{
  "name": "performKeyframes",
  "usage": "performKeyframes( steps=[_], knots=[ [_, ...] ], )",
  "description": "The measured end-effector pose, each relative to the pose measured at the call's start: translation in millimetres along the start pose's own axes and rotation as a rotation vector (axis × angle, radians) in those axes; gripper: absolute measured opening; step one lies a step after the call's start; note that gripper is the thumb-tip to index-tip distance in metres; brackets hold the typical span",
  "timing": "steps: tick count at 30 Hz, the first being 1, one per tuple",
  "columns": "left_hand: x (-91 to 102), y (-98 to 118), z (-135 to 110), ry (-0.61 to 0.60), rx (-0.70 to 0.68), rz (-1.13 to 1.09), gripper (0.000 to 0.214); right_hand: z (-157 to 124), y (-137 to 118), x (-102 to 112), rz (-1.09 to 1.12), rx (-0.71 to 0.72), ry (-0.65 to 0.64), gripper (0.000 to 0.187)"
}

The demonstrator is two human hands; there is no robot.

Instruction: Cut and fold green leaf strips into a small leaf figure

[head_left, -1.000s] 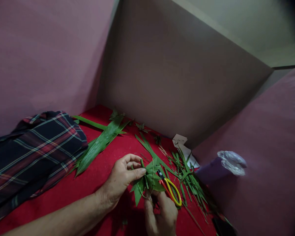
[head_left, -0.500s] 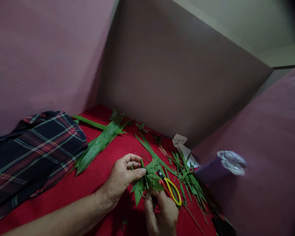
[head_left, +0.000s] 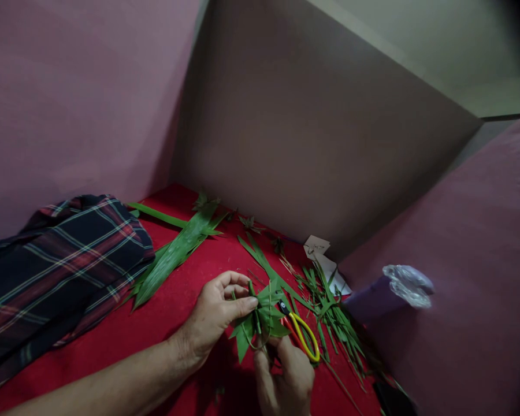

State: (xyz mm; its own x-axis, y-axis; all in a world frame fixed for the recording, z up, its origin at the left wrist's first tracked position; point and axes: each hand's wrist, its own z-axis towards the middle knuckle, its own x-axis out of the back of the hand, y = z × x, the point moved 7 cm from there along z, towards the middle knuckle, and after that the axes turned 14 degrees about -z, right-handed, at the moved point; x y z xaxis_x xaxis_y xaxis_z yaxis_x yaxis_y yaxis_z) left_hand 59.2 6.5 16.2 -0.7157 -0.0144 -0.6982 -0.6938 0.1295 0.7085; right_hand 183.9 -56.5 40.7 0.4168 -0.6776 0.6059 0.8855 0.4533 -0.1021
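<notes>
A folded green leaf piece point(head_left: 260, 320), pinched upright above the red cloth point(head_left: 177, 323).

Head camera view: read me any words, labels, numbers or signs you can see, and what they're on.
No text here can be read.
Paper scrap: faint marks, too small and blurred to read.
Scissors: no legible brand.
Folded leaf piece: no writing.

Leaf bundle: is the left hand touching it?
Touching. The head view shows the left hand pinching the leaf bundle between thumb and fingers.
</notes>
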Motion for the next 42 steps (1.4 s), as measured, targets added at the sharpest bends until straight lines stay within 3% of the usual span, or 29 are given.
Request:
performKeyframes(
  steps=[11, 26, 37, 42],
  knots=[
    [-1.3, 0.7, -0.6, -0.017, 0.001, 0.009, 0.028, -4.5, 4.3, -3.5, -0.01, 0.009, -0.014, 0.01],
    [-3.7, 5.9, -3.2, -0.009, -0.007, 0.022, 0.027, -8.4, 11.2, -7.7, 0.03, -0.095, -0.048, 0.01],
    [-2.7, 8.1, -3.0, 0.015, -0.025, 0.025, 0.027, -11.7, 16.4, -18.2, 0.177, -0.172, -0.114, 0.012],
    [-2.8, 10.2, -3.2, 0.03, -0.037, 0.018, 0.027, -8.8, 15.2, -12.5, 0.171, -0.171, -0.036, 0.014]
  ],
)
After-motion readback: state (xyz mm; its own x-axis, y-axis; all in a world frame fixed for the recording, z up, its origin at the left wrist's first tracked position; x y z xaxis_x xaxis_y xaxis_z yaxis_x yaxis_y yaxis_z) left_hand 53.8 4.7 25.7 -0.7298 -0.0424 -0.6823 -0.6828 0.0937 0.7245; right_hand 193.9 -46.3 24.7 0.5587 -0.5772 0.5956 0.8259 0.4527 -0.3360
